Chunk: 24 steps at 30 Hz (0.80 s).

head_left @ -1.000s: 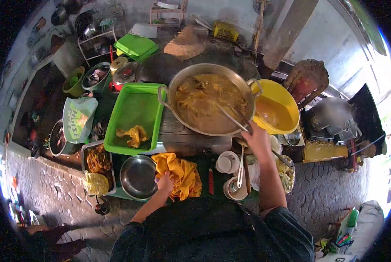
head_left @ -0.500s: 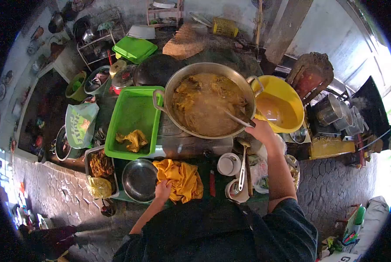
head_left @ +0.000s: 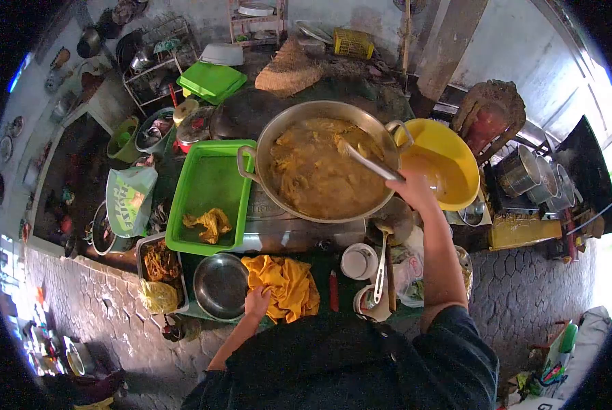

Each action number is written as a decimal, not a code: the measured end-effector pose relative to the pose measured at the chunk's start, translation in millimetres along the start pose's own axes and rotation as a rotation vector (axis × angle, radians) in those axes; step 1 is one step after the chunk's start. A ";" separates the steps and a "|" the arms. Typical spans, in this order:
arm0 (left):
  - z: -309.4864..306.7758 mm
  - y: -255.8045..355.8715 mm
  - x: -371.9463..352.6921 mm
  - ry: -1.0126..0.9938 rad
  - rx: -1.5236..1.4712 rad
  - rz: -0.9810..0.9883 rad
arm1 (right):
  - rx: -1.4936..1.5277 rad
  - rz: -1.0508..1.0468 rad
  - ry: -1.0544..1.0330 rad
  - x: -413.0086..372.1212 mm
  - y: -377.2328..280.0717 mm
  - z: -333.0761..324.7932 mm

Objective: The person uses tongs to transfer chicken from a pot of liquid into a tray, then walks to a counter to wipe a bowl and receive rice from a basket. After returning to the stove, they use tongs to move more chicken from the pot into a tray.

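Observation:
My right hand [head_left: 407, 190] is closed round the handle of metal tongs [head_left: 373, 164]. Their far end dips into a wide two-handled pot [head_left: 299, 210] of brownish-yellow broth, beside a yellowish piece of meat [head_left: 346, 140]. More pieces lie half sunk in the liquid. Down at the near edge, my left hand [head_left: 257, 301] grips the left side of a crumpled yellow cloth [head_left: 289, 287]. A dark round pan [head_left: 220, 287] sits just left of that hand. One cooked piece of meat [head_left: 210, 224] rests in the green tray [head_left: 171, 229] left of the pot.
A yellow basin [head_left: 467, 167] stands against the pot's right side. Near my right forearm are a slotted spoon [head_left: 381, 266], a white tub [head_left: 358, 261] and a plastic bag [head_left: 408, 273]. A red-handled knife [head_left: 333, 290] lies right of the cloth. Metal pots [head_left: 518, 171] stand farther right.
The tongs have shifted up and a little right in the pot, with my right hand slightly lower. Steam over the broth has thinned. My left hand stays at the cloth.

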<state>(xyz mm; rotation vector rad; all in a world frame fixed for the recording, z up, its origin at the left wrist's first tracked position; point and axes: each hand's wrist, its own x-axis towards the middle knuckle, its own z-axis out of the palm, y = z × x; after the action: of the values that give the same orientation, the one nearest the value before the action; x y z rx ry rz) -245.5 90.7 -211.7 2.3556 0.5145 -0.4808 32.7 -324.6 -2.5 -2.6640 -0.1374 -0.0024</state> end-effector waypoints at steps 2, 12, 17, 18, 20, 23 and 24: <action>-1.8 5.0 0.9 -0.025 0.028 -0.020 | 0.170 0.173 -0.086 24.7 -10.9 -5.2; 13.2 -19.4 -10.0 0.033 -0.099 0.014 | 1.033 0.595 -0.296 114.4 -20.3 45.6; 11.6 -15.4 -11.7 -0.003 -0.077 -0.060 | 1.065 0.529 -0.288 126.8 -26.7 54.3; 5.9 -6.3 -15.8 -0.024 -0.062 -0.086 | 1.071 0.546 -0.287 126.9 -28.1 52.9; -2.4 5.4 -21.3 -0.045 -0.049 -0.113 | 1.066 0.521 -0.281 126.3 -27.0 55.1; -3.3 7.0 -23.8 -0.066 -0.034 -0.106 | 1.034 0.517 -0.257 128.1 -24.9 62.0; -1.4 4.3 -22.5 -0.060 -0.058 -0.092 | 1.006 0.533 -0.242 128.2 -26.4 62.0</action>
<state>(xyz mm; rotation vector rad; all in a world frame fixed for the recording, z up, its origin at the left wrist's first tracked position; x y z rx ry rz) -262.4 83.4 -198.0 2.2620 0.6030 -0.5699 156.4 -260.6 -42.4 -1.6168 0.3984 0.4381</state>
